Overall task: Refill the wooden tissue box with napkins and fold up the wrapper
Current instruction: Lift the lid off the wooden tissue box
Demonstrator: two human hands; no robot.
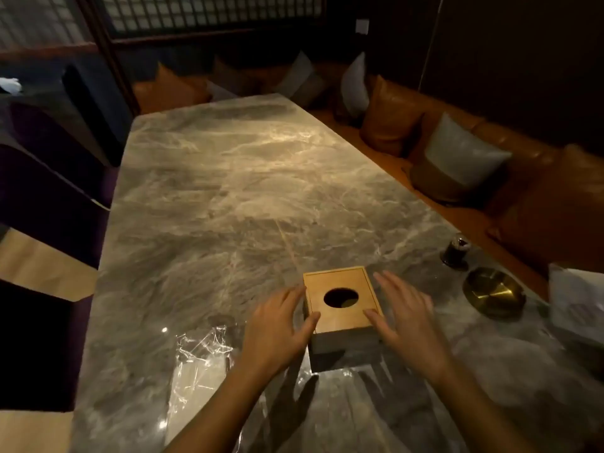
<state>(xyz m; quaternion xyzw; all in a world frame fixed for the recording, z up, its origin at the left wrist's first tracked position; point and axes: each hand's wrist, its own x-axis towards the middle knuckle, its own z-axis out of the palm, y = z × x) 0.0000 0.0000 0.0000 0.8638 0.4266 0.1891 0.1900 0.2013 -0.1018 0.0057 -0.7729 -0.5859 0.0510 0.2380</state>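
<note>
A wooden tissue box [343, 318] with a round hole in its lid stands on the marble table [228, 191] near the front edge. My left hand [277, 328] lies against its left side, thumb at the lid's near corner, fingers spread. My right hand [405, 318] hovers at its right side, fingers apart, thumb touching the lid's edge. Neither hand grips the box. A clear crumpled plastic wrapper [199, 367] lies flat on the table to the left of my left forearm. The hole looks dark, with a pale patch inside.
A brass ashtray [493, 292] and a small dark jar [456, 251] stand to the right of the box. A white pack [578, 302] lies at the right edge. Dark chairs [49, 197] line the left side, a cushioned bench [457, 152] the right.
</note>
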